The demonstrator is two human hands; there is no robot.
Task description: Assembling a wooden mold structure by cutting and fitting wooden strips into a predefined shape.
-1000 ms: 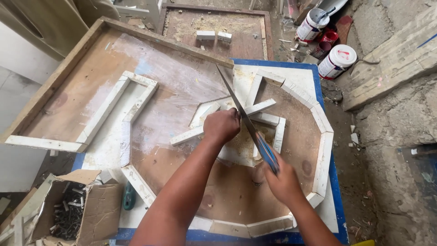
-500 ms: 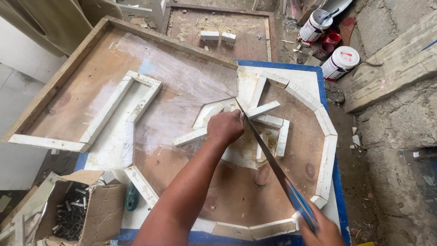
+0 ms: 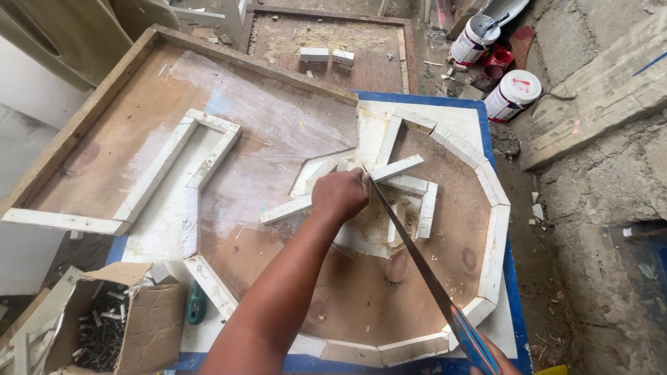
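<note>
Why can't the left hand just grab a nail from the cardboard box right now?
It probably could. The box of nails sits open-topped on the left, beside the left forearm, with nothing over it. But the left hand is busy pressing down white strips by the saw blade, so it would have to let go first.

The right hand (image 3: pixel 495 355) was almost wholly cut off by the bottom edge; only a sliver beside the saw (image 3: pixel 424 271) handle showed, so its grip could not be confirmed. The saw handle itself ran out of view there. The left hand (image 3: pixel 339 194) covered the piece it pressed on; what lay beneath its fingers was hidden. The nails in the cardboard box (image 3: pixel 132 326) were too small to tell apart. The paint tubs (image 3: pixel 511 94) were partly cropped at the top
</note>
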